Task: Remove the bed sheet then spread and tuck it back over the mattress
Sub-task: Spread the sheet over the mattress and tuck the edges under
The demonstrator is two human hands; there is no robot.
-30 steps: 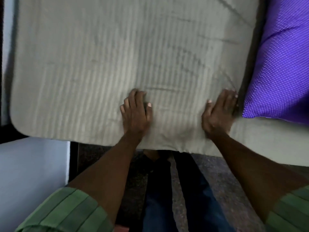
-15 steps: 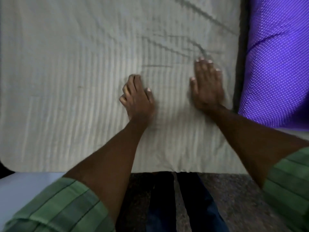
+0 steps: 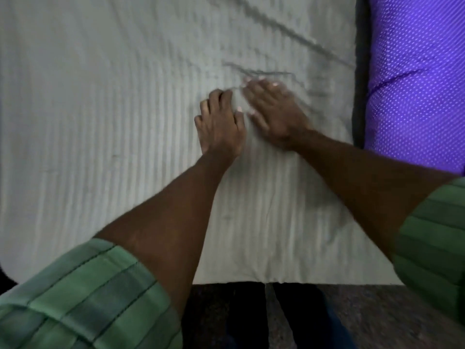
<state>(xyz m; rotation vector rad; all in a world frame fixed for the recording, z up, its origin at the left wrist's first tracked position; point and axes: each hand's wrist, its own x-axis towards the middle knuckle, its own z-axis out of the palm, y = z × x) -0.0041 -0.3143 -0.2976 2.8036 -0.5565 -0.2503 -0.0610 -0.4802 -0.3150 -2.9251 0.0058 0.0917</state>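
While left hand (image 3: 221, 124) and right hand (image 3: 274, 114) press flat, gripping nothing, bed sheet (image 3: 100, 122) may bunch; 2 creases (image 3: 289, 28) remain.

No legible txt, labels or nos. anywhere.

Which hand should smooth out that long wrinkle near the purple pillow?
The right hand, probably. It lies flat on the bed sheet, nearer the long wrinkle than the left hand.
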